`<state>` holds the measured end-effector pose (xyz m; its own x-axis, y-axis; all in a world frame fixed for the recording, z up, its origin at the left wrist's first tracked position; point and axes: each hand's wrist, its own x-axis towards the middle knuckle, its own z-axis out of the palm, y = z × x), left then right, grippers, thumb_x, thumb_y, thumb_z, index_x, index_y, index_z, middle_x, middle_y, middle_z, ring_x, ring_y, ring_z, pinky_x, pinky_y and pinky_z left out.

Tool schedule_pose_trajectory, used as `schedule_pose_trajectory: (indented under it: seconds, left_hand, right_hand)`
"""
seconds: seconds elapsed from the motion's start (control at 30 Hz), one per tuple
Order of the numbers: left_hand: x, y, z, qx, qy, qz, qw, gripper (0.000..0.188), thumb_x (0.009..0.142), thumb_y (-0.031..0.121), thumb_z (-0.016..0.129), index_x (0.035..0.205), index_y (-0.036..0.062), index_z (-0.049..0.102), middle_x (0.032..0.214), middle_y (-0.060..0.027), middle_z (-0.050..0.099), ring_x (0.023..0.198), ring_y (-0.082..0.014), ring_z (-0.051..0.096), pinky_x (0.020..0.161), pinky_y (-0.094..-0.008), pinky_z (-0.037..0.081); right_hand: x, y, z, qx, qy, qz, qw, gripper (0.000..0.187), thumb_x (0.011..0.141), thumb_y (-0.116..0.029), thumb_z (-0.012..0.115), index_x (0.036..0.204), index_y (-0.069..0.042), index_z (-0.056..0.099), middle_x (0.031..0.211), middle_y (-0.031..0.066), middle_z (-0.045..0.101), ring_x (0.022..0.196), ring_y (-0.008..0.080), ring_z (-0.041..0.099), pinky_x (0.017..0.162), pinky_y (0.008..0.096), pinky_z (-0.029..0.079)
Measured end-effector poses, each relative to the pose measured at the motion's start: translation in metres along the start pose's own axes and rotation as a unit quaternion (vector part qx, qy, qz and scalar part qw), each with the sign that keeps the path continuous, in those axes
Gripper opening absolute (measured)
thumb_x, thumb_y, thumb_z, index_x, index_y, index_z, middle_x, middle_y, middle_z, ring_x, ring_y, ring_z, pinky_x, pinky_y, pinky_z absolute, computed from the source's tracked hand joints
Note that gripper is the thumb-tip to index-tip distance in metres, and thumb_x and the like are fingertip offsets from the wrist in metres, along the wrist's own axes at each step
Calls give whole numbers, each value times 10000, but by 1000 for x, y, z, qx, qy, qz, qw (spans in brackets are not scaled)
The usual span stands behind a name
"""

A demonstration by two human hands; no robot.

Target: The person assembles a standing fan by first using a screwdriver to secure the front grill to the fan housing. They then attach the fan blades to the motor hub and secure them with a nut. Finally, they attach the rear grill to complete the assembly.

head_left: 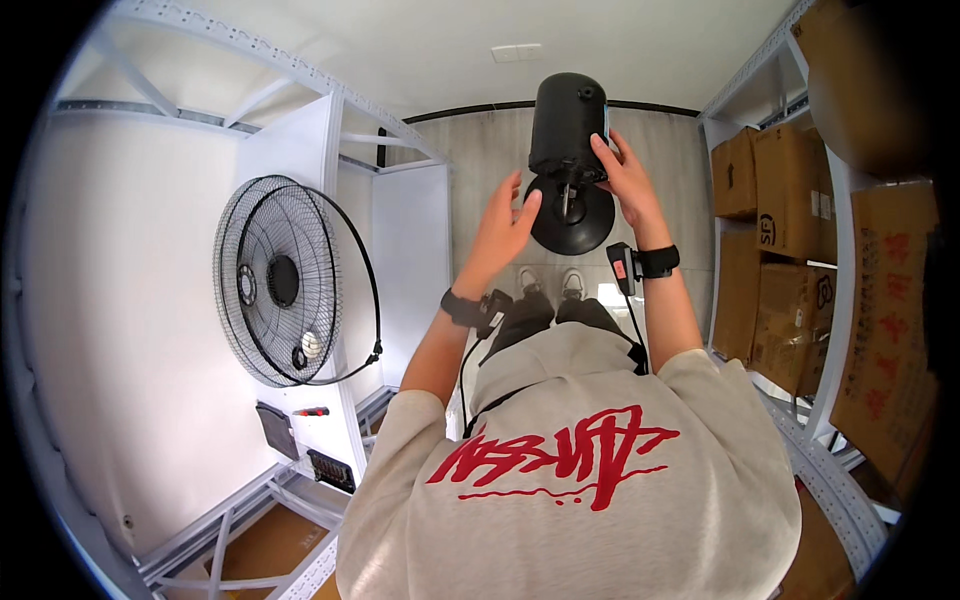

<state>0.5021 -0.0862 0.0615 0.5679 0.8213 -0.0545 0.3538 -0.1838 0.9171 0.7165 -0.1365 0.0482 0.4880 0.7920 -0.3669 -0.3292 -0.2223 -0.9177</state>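
Note:
A black fan motor housing (568,125) stands before me, apparently on a pole above a round black base (572,232). My right hand (628,178) grips the housing's right side, thumb on the near face and fingers round the side. To the left of the housing, my left hand (506,226) is in the air with its thumb and fingers apart, holding nothing. A round black wire fan guard (283,280) lies on the white shelf to my left, with a thin black ring (370,262) along its right side. Small round parts rest in the guard.
On the white shelf (150,300) are a red-and-black screwdriver (311,412), a flat dark pouch or case (276,430) and a black bit set (331,468). Cardboard boxes (790,190) fill the rack on my right. Cables hang from both wrist straps (658,262).

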Motion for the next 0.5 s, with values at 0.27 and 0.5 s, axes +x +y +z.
schedule_pose_trajectory:
  seconds: [0.27,0.5]
  left_hand:
    - [61,15,11,-204,-71,-126,968,767,946,556,483,1480,53,260,1406,-135,419,1268,-237,447,975,-421,427]
    - [88,28,13,-220,-110,-105,963,815,888,551,593,1463,58,293,1322,-119,490,1177,-207,510,930,-395,441]
  right_hand:
    - [-9,-13,4,4,18,9,1000,873,841,-482,695,1448,23,322,1262,189,564,1088,201,572,873,310,462]
    - [-15,-21,11,29,25,-23,999,793,871,-392,691,1432,45,339,1243,197,580,1098,206,577,933,301,447]
